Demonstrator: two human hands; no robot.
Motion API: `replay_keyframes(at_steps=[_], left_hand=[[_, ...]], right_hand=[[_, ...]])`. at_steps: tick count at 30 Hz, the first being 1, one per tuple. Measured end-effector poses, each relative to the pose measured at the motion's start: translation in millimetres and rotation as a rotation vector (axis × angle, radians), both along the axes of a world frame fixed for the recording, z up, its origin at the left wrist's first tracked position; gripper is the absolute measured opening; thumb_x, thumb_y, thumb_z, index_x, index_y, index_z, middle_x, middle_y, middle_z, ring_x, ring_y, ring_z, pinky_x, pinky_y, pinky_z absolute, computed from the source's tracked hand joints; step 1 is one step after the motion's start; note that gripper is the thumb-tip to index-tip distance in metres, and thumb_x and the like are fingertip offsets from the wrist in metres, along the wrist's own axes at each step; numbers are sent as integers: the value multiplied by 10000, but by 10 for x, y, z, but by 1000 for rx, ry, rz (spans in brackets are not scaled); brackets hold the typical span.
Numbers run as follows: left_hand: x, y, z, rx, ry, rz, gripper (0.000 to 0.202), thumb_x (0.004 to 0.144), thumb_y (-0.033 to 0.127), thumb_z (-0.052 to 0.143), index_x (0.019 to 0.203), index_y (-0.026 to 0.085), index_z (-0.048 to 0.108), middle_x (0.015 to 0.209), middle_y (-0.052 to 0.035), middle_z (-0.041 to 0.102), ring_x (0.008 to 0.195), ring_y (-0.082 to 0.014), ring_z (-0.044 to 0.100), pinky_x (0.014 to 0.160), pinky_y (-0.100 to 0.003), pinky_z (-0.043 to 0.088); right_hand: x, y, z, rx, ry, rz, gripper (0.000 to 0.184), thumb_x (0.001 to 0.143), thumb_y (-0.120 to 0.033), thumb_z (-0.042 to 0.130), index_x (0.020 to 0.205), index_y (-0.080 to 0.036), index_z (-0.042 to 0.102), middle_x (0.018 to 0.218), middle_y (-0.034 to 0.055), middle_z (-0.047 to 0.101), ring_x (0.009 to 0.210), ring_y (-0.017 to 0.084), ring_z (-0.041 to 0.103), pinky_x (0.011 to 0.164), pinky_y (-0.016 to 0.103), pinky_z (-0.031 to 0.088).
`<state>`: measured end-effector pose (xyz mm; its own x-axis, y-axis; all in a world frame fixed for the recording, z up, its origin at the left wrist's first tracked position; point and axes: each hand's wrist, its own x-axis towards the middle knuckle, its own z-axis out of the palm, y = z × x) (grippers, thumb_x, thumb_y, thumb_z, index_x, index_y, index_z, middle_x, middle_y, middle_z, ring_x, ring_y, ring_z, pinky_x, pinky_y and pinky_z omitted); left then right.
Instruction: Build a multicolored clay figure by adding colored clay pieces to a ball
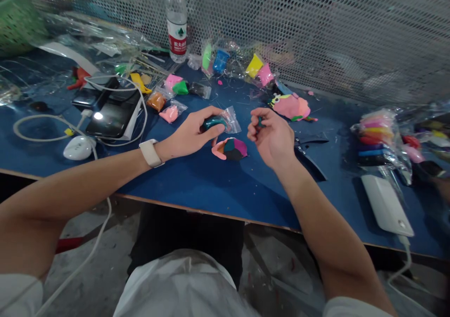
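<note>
My left hand, with a white band on its wrist, is closed around a small clear packet of dark teal modelling clay. The packet's loose clear end sticks out to the right. My right hand is raised off the table, its fingertips pinching a small bit of dark teal clay. Between the hands, on the blue table, lies a clay figure in pink, orange, dark teal and magenta. Past my right hand rests a larger pink clay figure with a yellow-green part and an eye.
Dark-handled pliers or cutters lie right of my right hand. Further right are a bag of coloured clay and a white power bank. A water bottle stands by the mesh panel. Left are a phone and cables.
</note>
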<state>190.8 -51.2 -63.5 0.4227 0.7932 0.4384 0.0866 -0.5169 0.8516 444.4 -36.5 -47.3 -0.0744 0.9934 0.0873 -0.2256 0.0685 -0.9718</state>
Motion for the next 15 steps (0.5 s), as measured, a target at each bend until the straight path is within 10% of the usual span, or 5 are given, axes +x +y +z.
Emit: replay_keyframes(at_steps=[7, 15], left_hand=[[20, -30, 28, 43, -105, -6, 338, 1167, 568, 687, 1193, 231, 699, 990, -22, 749, 666, -117, 751, 603, -243, 608], [46, -37, 30, 125, -84, 53, 376, 1187, 577, 635, 1140, 226, 763, 1007, -51, 766, 789, -134, 703, 679, -256, 571]], right_hand=[[-94, -210, 15, 307, -398, 62, 449, 897, -707, 917, 975, -269, 862, 723, -44, 480, 625, 127, 438, 577, 309, 384], [-122, -252, -14, 643, -572, -107, 438, 1066, -674, 775, 926, -264, 841, 725, -25, 528, 699, 158, 533, 696, 345, 459]])
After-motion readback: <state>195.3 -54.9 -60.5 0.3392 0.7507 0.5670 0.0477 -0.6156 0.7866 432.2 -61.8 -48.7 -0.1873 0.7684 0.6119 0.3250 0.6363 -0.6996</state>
